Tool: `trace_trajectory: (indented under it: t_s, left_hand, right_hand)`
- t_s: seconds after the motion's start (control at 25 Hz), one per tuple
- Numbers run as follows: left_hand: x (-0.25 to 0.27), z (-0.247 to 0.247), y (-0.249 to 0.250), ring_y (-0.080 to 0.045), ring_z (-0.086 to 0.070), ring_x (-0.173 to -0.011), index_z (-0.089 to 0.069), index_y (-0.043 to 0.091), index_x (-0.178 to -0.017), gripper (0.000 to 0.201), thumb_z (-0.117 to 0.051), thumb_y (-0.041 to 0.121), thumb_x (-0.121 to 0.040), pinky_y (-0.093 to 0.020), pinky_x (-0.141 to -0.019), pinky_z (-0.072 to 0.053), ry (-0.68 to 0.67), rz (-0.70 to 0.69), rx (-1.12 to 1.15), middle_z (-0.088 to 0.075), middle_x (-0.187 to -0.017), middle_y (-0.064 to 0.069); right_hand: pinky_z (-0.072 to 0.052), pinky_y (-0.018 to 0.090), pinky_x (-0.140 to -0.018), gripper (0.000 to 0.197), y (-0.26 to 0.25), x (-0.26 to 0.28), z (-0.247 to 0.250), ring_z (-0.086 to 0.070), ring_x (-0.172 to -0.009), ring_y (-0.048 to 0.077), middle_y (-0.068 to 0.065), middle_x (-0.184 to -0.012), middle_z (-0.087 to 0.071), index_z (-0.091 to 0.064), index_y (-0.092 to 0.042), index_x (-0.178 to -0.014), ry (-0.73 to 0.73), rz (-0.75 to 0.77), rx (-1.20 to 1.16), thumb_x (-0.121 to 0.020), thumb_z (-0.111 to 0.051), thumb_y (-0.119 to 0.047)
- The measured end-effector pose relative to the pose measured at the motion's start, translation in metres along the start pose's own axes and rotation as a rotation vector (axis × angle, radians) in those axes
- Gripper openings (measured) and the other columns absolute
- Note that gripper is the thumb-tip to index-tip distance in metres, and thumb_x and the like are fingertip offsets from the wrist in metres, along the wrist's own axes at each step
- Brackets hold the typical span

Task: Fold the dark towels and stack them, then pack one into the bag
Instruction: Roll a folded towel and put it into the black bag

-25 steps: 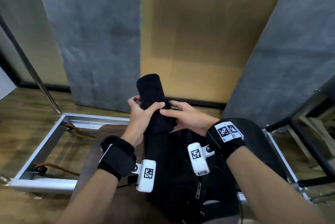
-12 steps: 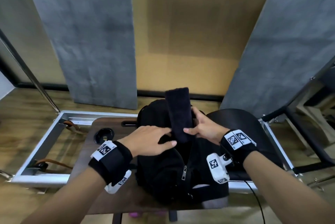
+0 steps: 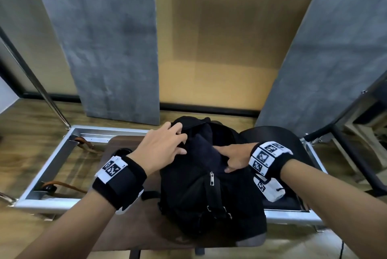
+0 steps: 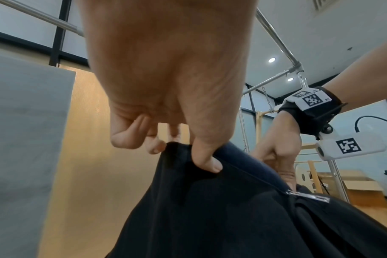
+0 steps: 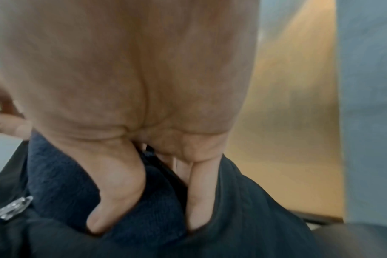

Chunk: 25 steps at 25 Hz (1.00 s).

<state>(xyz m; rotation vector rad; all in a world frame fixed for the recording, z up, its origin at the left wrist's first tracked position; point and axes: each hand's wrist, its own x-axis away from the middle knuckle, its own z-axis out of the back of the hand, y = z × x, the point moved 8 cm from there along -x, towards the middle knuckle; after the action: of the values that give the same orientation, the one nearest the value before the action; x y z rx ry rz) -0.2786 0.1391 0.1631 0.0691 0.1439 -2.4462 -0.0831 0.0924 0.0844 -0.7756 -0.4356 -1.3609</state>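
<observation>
A black backpack (image 3: 209, 206) stands on the dark brown table (image 3: 129, 233) with its top opening unzipped. A folded dark navy towel (image 3: 202, 152) sits low in that opening, only its upper part showing. My left hand (image 3: 180, 139) pinches the bag's far left rim between thumb and fingers, as the left wrist view confirms for the left hand (image 4: 181, 155) on the backpack (image 4: 210, 218). My right hand (image 3: 228, 160) reaches into the opening. In the right wrist view the right hand (image 5: 144, 221) has its thumb on one face of the towel (image 5: 62, 174) and fingers between towel and bag wall.
A silver zip pull (image 3: 212, 178) hangs at the front of the opening. A metal frame (image 3: 52, 158) with brown straps lies on the floor to the left. A black padded seat (image 3: 293, 139) sits right of the bag. Grey panels (image 3: 104, 49) lean against the wall behind.
The towel stood upright above the bag in both hands; it has gone down into the opening. My left hand left the towel and took the bag's rim. The right hand followed the towel in.
</observation>
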Motion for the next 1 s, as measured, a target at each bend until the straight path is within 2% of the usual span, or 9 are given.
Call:
trace_trajectory:
  t_s: [0.16, 0.36, 0.48, 0.56, 0.6, 0.68, 0.76, 0.84, 1.0]
  left_hand:
    - [-0.012, 0.023, 0.007, -0.016, -0.044, -0.098, -0.055, 0.029, -0.106, 0.014, -0.063, 0.039, -0.101, -0.029, -0.048, -0.022, 0.121, -0.037, -0.002, -0.045, -0.111, 0.008]
    - [-0.017, 0.002, 0.028, -0.013, -0.044, -0.106, -0.049, 0.036, -0.105, 0.02, -0.067, 0.039, -0.096, -0.034, -0.061, -0.046, 0.018, -0.041, 0.259, -0.035, -0.114, 0.013]
    - [-0.01, -0.011, 0.022, -0.003, -0.051, -0.104, -0.049, 0.045, -0.124, 0.032, -0.062, 0.052, -0.095, -0.036, -0.072, -0.054, 0.033, 0.04, 0.595, -0.035, -0.125, 0.024]
    - [-0.008, -0.014, 0.011, -0.005, -0.058, -0.094, -0.046, 0.043, -0.121, 0.031, -0.054, 0.062, -0.096, -0.037, -0.072, -0.053, 0.159, 0.2, 0.713, -0.041, -0.12, 0.022]
    - [-0.008, -0.018, 0.003, -0.008, -0.059, -0.088, -0.047, 0.039, -0.111, 0.032, -0.05, 0.067, -0.096, -0.037, -0.069, -0.05, 0.2, 0.318, 0.708, -0.048, -0.11, 0.018]
    - [-0.012, -0.034, -0.008, -0.015, -0.06, -0.078, -0.05, 0.031, -0.087, 0.05, -0.045, 0.08, -0.091, -0.036, -0.063, -0.046, 0.137, 0.54, 0.674, -0.058, -0.087, 0.012]
    - [-0.023, -0.05, -0.005, -0.023, -0.063, -0.076, -0.049, 0.023, -0.073, 0.065, -0.045, 0.087, -0.086, -0.037, -0.063, -0.046, -0.032, 0.611, 0.63, -0.061, -0.077, 0.004]
    - [-0.036, -0.06, 0.003, -0.03, -0.068, -0.084, -0.051, 0.021, -0.08, 0.06, -0.049, 0.081, -0.089, -0.04, -0.071, -0.051, -0.163, 0.583, 0.546, -0.064, -0.089, -0.002]
    - [-0.048, -0.06, 0.007, -0.027, -0.072, -0.082, -0.051, 0.02, -0.087, 0.047, -0.046, 0.066, -0.098, -0.037, -0.077, -0.053, -0.159, 0.609, 0.485, -0.065, -0.089, -0.001]
  right_hand:
    - [-0.05, 0.036, -0.098, 0.073, -0.032, -0.018, -0.012, -0.051, -0.138, 0.03, 0.008, -0.162, -0.04, -0.021, -0.028, -0.164, -0.247, -0.1, 0.487, -0.1, -0.052, -0.012]
    - [-0.049, 0.028, -0.092, 0.085, -0.037, -0.01, 0.003, -0.057, -0.129, 0.023, 0.005, -0.147, -0.055, -0.033, -0.029, -0.159, -0.199, 0.0, 0.044, -0.088, -0.079, -0.019]
    - [-0.05, 0.033, -0.099, 0.058, -0.014, 0.009, 0.036, -0.061, -0.117, 0.018, -0.004, -0.123, -0.064, -0.06, -0.026, -0.134, 0.183, 0.038, -0.18, -0.084, -0.082, -0.045]
    - [-0.052, 0.036, -0.082, 0.039, 0.023, 0.026, 0.063, -0.066, -0.097, 0.022, -0.006, -0.092, -0.062, -0.062, -0.022, -0.098, 0.584, -0.152, -0.118, -0.087, -0.072, -0.058]
    - [-0.052, 0.036, -0.077, 0.044, 0.041, 0.032, 0.064, -0.066, -0.09, 0.024, -0.004, -0.084, -0.058, -0.055, -0.021, -0.088, 0.637, -0.311, -0.071, -0.088, -0.067, -0.064]
    - [-0.054, 0.036, -0.072, 0.048, 0.059, 0.029, 0.042, -0.064, -0.076, 0.026, -0.001, -0.076, -0.057, -0.047, -0.02, -0.084, 0.46, -0.489, -0.105, -0.088, -0.065, -0.065]
    - [-0.057, 0.033, -0.06, 0.031, 0.062, 0.019, 0.024, -0.07, -0.061, 0.026, 0.003, -0.069, -0.067, -0.05, -0.014, -0.091, 0.325, -0.465, -0.295, -0.094, -0.065, -0.042]
    - [-0.057, 0.031, -0.055, 0.022, 0.066, 0.018, 0.028, -0.072, -0.056, 0.026, 0.009, -0.068, -0.074, -0.051, -0.01, -0.092, 0.355, -0.453, -0.395, -0.097, -0.058, -0.03]
    - [-0.053, 0.034, -0.068, 0.037, 0.077, 0.018, 0.029, -0.064, -0.076, 0.027, 0.008, -0.099, -0.067, -0.052, -0.013, -0.09, 0.387, -0.53, -0.217, -0.095, -0.063, -0.048]
